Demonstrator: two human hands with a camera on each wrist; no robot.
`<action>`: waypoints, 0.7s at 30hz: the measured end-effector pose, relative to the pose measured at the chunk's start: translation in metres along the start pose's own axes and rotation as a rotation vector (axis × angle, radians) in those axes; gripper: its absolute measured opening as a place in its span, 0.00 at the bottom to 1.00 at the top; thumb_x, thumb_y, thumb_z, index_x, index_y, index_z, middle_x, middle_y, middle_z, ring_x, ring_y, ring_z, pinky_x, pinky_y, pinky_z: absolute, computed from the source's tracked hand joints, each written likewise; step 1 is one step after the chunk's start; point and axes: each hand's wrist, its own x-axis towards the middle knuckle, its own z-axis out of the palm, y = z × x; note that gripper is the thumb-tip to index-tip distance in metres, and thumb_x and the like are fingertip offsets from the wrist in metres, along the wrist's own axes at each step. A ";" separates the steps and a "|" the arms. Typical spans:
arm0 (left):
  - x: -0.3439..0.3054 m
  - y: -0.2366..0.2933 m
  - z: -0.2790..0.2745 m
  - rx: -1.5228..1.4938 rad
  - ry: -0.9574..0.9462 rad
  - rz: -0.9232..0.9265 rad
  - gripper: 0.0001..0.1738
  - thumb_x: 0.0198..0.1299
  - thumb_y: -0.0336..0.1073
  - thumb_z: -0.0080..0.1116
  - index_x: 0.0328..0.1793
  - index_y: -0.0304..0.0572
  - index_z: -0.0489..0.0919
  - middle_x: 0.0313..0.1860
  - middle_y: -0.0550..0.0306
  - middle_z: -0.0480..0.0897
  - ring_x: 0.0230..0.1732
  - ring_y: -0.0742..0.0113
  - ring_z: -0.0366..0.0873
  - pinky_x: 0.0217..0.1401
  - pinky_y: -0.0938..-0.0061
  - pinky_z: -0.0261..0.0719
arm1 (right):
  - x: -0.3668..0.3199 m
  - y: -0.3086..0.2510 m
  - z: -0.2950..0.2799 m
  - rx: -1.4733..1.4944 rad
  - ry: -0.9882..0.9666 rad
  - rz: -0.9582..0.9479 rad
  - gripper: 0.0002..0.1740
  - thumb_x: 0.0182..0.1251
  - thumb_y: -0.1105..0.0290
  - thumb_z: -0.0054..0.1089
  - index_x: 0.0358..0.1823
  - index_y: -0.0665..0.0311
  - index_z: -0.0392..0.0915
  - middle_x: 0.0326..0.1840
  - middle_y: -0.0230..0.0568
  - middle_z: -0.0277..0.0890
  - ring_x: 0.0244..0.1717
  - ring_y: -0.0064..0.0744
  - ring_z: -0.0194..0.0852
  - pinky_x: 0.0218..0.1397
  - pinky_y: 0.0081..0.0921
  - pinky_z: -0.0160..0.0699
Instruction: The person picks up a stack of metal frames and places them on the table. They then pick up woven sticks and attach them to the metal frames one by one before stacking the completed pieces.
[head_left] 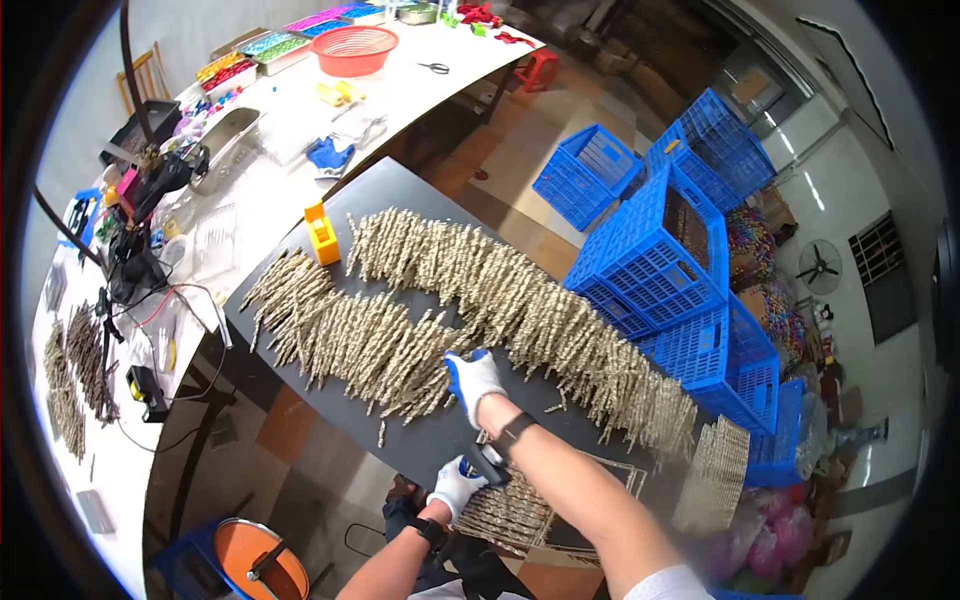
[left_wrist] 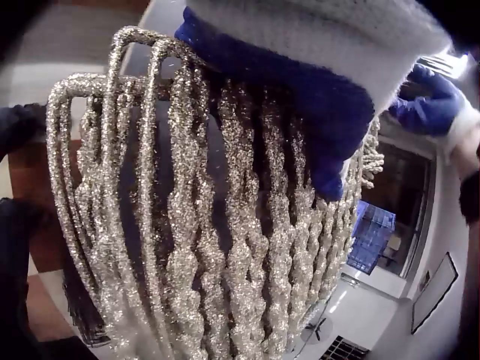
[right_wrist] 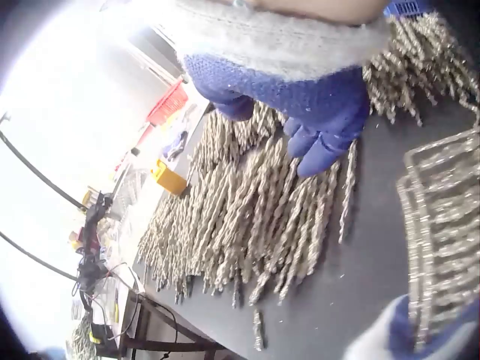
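My left hand (head_left: 457,483), in a white glove with blue-coated fingers, grips a glittery rack of twisted sticks (left_wrist: 187,217) by its upper part at the dark table's near edge. Its fingertips curl down over the strands in the left wrist view. My right hand (head_left: 475,380), gloved alike, reaches over the table to the end of the nearer row of glittery twisted sticks (head_left: 370,345). Thumb and fingers (right_wrist: 322,150) stand apart over these sticks in the right wrist view. A longer row of sticks (head_left: 540,310) lies behind.
A yellow tape dispenser (head_left: 321,238) stands at the dark table's (head_left: 400,180) left side. Another glittery rack (head_left: 712,470) is at the right end. Blue crates (head_left: 650,260) are stacked beyond. A white table (head_left: 290,150) at left bears a red basket (head_left: 353,50) and scissors (head_left: 434,68).
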 end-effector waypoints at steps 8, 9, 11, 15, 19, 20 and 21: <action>0.057 0.150 -0.010 0.400 -0.315 -0.008 0.28 0.42 0.41 0.80 0.47 0.34 0.82 0.39 0.51 0.86 0.40 0.67 0.82 0.47 0.69 0.80 | -0.083 -0.062 -0.242 -0.076 -0.150 -0.397 0.25 0.61 0.68 0.69 0.58 0.66 0.72 0.44 0.41 0.83 0.45 0.28 0.82 0.52 0.26 0.79; 0.059 0.185 -0.002 0.481 -0.386 0.059 0.29 0.42 0.43 0.80 0.47 0.34 0.82 0.39 0.50 0.86 0.40 0.64 0.82 0.46 0.69 0.80 | -0.091 -0.061 -0.271 -0.130 -0.100 -0.432 0.27 0.61 0.68 0.69 0.60 0.65 0.71 0.48 0.42 0.82 0.46 0.29 0.81 0.53 0.27 0.79; 0.072 0.236 0.023 0.810 -0.500 0.226 0.29 0.42 0.46 0.79 0.47 0.35 0.82 0.39 0.49 0.86 0.38 0.62 0.82 0.45 0.68 0.79 | -0.110 -0.059 -0.324 -0.084 -0.041 -0.460 0.27 0.62 0.69 0.68 0.61 0.65 0.70 0.52 0.42 0.80 0.49 0.29 0.81 0.54 0.26 0.79; 0.080 0.315 0.116 1.329 -0.836 0.352 0.31 0.40 0.52 0.78 0.46 0.39 0.82 0.38 0.48 0.85 0.41 0.56 0.83 0.46 0.65 0.79 | -0.134 -0.013 -0.398 0.206 -0.027 -0.363 0.27 0.63 0.70 0.67 0.63 0.64 0.70 0.54 0.41 0.79 0.53 0.28 0.79 0.57 0.25 0.77; 0.072 0.314 0.230 1.703 -1.138 0.349 0.32 0.40 0.51 0.77 0.49 0.40 0.82 0.40 0.47 0.85 0.44 0.51 0.82 0.48 0.61 0.78 | -0.157 0.059 -0.441 0.478 -0.128 -0.259 0.28 0.63 0.78 0.63 0.65 0.70 0.67 0.59 0.40 0.76 0.57 0.29 0.77 0.64 0.23 0.74; 0.060 0.308 0.258 1.787 -1.214 0.362 0.32 0.40 0.51 0.77 0.49 0.40 0.81 0.40 0.48 0.84 0.44 0.51 0.82 0.49 0.61 0.78 | -0.169 0.071 -0.449 0.467 -0.158 -0.212 0.29 0.63 0.79 0.63 0.65 0.70 0.66 0.60 0.40 0.76 0.58 0.29 0.77 0.65 0.23 0.73; 0.043 0.301 0.285 1.882 -1.299 0.435 0.31 0.39 0.50 0.77 0.48 0.40 0.81 0.41 0.48 0.84 0.45 0.52 0.82 0.50 0.60 0.78 | -0.174 0.089 -0.448 0.651 -0.266 -0.143 0.30 0.62 0.78 0.65 0.65 0.71 0.66 0.61 0.40 0.74 0.57 0.28 0.76 0.66 0.23 0.72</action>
